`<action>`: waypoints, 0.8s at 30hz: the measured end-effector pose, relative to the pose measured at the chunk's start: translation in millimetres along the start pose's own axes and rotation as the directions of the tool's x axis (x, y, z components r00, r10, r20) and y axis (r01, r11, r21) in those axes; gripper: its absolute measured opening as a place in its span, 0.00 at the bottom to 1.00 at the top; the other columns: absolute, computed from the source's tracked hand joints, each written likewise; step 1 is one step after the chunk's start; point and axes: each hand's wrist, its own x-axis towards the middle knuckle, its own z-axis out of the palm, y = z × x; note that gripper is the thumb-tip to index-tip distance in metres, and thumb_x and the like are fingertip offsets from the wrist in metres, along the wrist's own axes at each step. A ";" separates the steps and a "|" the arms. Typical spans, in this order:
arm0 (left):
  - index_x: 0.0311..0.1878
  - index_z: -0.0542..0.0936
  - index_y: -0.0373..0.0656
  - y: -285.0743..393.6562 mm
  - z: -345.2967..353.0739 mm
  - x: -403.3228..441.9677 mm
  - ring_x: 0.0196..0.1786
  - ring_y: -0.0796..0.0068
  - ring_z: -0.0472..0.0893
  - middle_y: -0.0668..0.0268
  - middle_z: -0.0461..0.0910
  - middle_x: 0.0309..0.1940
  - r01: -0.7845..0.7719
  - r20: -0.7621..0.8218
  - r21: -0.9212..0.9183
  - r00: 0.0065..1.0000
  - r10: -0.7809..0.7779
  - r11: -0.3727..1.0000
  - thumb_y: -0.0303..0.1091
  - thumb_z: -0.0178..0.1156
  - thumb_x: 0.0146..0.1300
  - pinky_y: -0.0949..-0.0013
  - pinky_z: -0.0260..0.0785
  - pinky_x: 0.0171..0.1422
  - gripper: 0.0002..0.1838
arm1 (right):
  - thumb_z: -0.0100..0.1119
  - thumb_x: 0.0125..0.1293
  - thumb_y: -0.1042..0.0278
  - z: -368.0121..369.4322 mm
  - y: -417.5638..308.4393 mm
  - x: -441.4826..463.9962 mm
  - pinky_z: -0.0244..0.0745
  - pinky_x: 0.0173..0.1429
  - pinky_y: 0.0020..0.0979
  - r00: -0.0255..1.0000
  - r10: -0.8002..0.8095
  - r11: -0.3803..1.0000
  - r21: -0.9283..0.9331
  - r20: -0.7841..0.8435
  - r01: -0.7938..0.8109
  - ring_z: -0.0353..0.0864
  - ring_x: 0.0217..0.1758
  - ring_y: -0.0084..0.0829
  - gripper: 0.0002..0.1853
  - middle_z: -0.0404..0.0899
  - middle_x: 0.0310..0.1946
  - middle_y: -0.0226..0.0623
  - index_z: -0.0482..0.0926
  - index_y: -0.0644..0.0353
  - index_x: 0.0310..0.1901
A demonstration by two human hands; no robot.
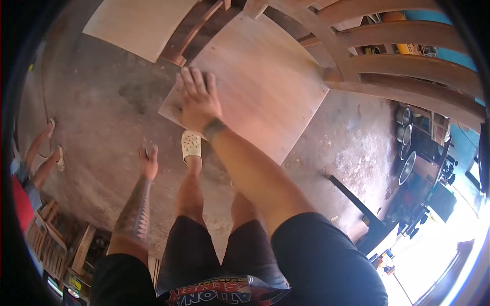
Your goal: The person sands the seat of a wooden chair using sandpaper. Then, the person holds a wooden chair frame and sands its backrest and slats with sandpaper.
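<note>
Stained, scuffed floor (102, 127), grey to reddish brown, extending beneath everything. Far left: another person (28, 186), partly cut off by the dark rim of the view, in red top and light footwear. Below, lower left: slatted wooden furniture (46, 237). Upper left: one pale wooden panel (138, 25), cut off by the top edge. Next, left hand (149, 162), tattooed forearm, held over the floor; holds nothing, fingers loosely extended. Then one cream perforated clog (191, 145), worn on a foot. Just above it, right hand (199, 104), dark band at wrist: released, fingers extended, palm down at the near-left corner of a square wooden seat (260, 76). Seat lies top centre, smooth, light reddish brown. Upper right: curved wooden slats (408, 64). Far right: round metal basins (407, 168), above glaring daylight.
</note>
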 end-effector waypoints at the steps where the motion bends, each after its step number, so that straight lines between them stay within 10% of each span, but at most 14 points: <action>1: 0.89 0.59 0.34 -11.3 -12.4 -17.6 0.90 0.41 0.60 0.42 0.59 0.89 0.085 0.184 0.111 0.977 -0.105 0.990 0.54 0.59 0.84 0.50 0.55 0.92 0.44 | 0.54 0.78 0.30 -11.2 12.2 -17.9 0.33 0.92 0.69 0.999 -0.032 0.999 0.003 0.043 0.032 0.41 0.96 0.48 0.42 0.49 0.93 0.44 0.77 0.54 0.80; 4: 0.85 0.67 0.34 -83.1 -23.5 -41.8 0.87 0.39 0.66 0.40 0.66 0.85 0.160 0.485 0.539 0.743 -0.460 0.827 0.57 0.57 0.83 0.50 0.60 0.90 0.41 | 0.62 0.73 0.30 -49.4 66.4 -120.3 0.37 0.91 0.67 0.983 0.151 0.988 0.005 0.100 -0.152 0.46 0.94 0.54 0.45 0.54 0.91 0.51 0.75 0.55 0.80; 7: 0.79 0.77 0.38 -131.3 -7.1 -54.6 0.81 0.41 0.74 0.40 0.73 0.80 -0.320 0.744 0.488 0.638 -0.196 0.812 0.58 0.56 0.83 0.50 0.67 0.85 0.36 | 0.68 0.68 0.30 -34.7 111.1 -235.2 0.39 0.90 0.68 0.925 0.379 0.918 -0.115 -0.035 -0.381 0.47 0.93 0.63 0.52 0.57 0.89 0.56 0.67 0.56 0.85; 10: 0.71 0.84 0.41 -73.9 12.1 -71.0 0.75 0.42 0.80 0.41 0.82 0.72 0.122 0.540 0.174 0.818 -0.199 0.977 0.56 0.57 0.82 0.51 0.73 0.79 0.30 | 0.69 0.69 0.32 -66.7 34.8 -192.3 0.37 0.89 0.73 0.738 0.555 0.831 -0.285 0.383 -0.477 0.44 0.93 0.65 0.59 0.51 0.89 0.63 0.55 0.64 0.88; 14: 0.68 0.86 0.39 -34.8 45.5 -68.4 0.71 0.45 0.84 0.45 0.87 0.66 -0.088 0.593 0.072 0.804 0.028 0.994 0.53 0.60 0.81 0.54 0.75 0.76 0.28 | 0.63 0.74 0.46 -17.0 -11.7 -103.7 0.43 0.91 0.67 0.967 0.062 0.995 -0.094 0.248 -0.039 0.45 0.94 0.59 0.48 0.53 0.90 0.51 0.60 0.62 0.88; 19: 0.67 0.86 0.35 58.2 45.5 -65.0 0.70 0.53 0.87 0.50 0.89 0.65 0.064 0.609 -0.068 0.793 -0.009 0.996 0.50 0.62 0.81 0.58 0.76 0.75 0.27 | 0.56 0.75 0.55 21.4 -57.0 -22.4 0.45 0.93 0.62 0.980 -0.195 0.977 -0.089 -0.029 0.192 0.51 0.93 0.47 0.38 0.59 0.89 0.41 0.70 0.61 0.83; 24: 0.65 0.87 0.34 70.5 43.7 -65.6 0.70 0.55 0.87 0.49 0.89 0.64 0.023 0.602 -0.033 0.798 0.001 0.999 0.49 0.63 0.81 0.59 0.76 0.75 0.26 | 0.64 0.67 0.55 -20.9 11.4 -114.1 0.53 0.93 0.55 0.940 -0.330 0.932 -0.128 0.090 0.339 0.57 0.91 0.42 0.41 0.62 0.88 0.34 0.73 0.56 0.83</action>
